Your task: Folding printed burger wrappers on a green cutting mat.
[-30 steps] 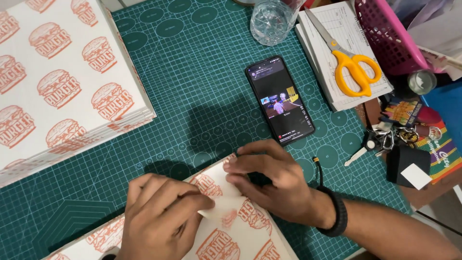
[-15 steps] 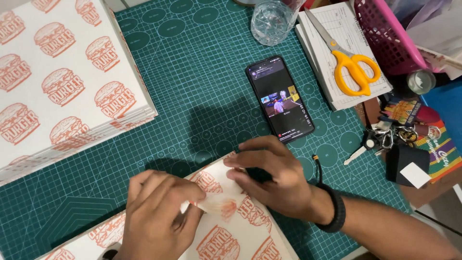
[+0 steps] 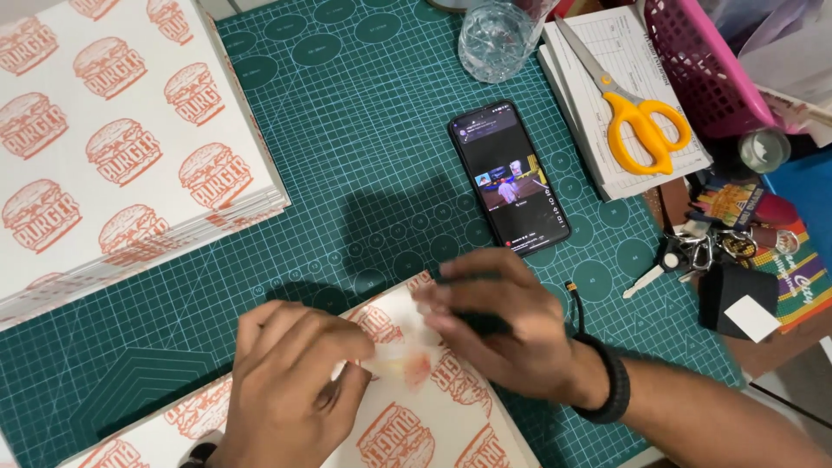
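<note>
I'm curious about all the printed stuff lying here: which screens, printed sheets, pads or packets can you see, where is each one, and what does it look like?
Phone: centre of the green mat, black slab, screen lit with a video.
Stack of sheets: upper left, white with orange burger prints.
Single printed sheet: under both hands, same pattern.
Form pad: upper right, white, under yellow-handled scissors.
Colourful packet: right edge, striped.

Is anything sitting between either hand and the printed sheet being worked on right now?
Nothing visible does. The left hand and right hand both rest directly on the printed paper sheet on the green cutting mat. The phone and the paper stack lie apart from it.
</note>
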